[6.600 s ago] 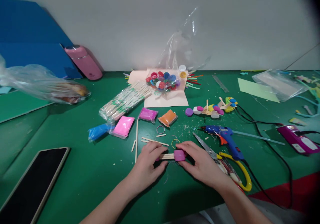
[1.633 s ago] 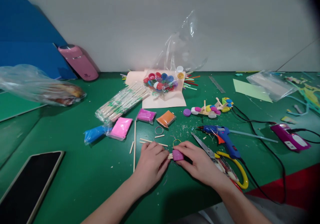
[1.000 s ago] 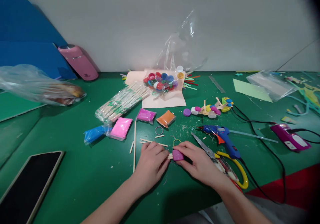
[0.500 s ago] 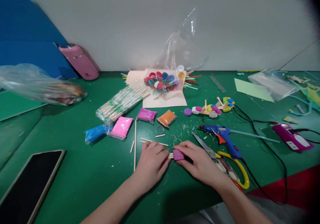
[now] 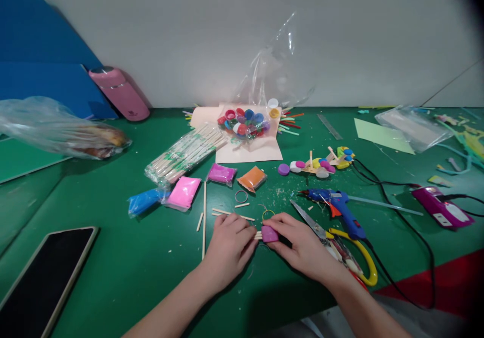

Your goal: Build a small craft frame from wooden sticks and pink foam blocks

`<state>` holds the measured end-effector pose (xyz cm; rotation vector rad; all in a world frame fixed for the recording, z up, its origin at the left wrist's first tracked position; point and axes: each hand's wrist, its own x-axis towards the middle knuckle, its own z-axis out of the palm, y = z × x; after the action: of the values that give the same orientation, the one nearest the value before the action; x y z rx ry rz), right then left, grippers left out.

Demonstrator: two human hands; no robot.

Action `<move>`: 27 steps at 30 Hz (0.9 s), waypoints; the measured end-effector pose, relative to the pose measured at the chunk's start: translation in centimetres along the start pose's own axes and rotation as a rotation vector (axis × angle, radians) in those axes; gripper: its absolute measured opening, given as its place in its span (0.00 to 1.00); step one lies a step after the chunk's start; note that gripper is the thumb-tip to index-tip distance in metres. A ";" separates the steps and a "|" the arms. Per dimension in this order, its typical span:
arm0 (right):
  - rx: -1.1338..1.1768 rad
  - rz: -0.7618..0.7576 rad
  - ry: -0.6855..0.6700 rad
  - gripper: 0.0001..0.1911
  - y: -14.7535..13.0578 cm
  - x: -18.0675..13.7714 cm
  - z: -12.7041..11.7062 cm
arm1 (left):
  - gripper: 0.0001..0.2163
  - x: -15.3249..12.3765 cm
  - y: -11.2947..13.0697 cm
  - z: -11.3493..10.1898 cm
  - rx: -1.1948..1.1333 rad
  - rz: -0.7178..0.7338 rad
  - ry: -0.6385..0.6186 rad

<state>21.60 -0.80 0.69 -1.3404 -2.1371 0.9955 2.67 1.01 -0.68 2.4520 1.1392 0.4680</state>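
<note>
fingers [image 5: 280, 220] of the right hand [image 5: 302, 242] pinch a magenta block [image 5: 269, 234], index along the far edge, thumb along the near one, just above a green table [image 5: 151, 287]. the block lies left of that palm, between the two hands, and the right is nearer. pale sticks [image 5: 258, 235] meet its left face, their long axis running crosswise from hand to hand. at the other end the left hand [image 5: 229, 242] closes thumb and curled fingers around them; whatever sits beneath its palm is hidden. only a short stretch of wood shows between the hands. a yellow ring [image 5: 268, 210] lies just beyond the right index, spare sticks [image 5: 204, 222] beyond and left of the left knuckles. farther off, scissors [image 5: 321, 231] and a glue gun [image 5: 340, 206] rest to the right, packets [image 5: 222, 174] toward the wall.
</note>
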 end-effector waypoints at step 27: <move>-0.002 -0.003 0.015 0.15 -0.1 0.0 0.0 | 0.08 0.1 -0.1 0.1 0.004 0.005 0.004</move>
<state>21.53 -0.83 0.78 -1.3411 -2.1289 0.9803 2.75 1.15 -0.76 2.4586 1.1367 0.4729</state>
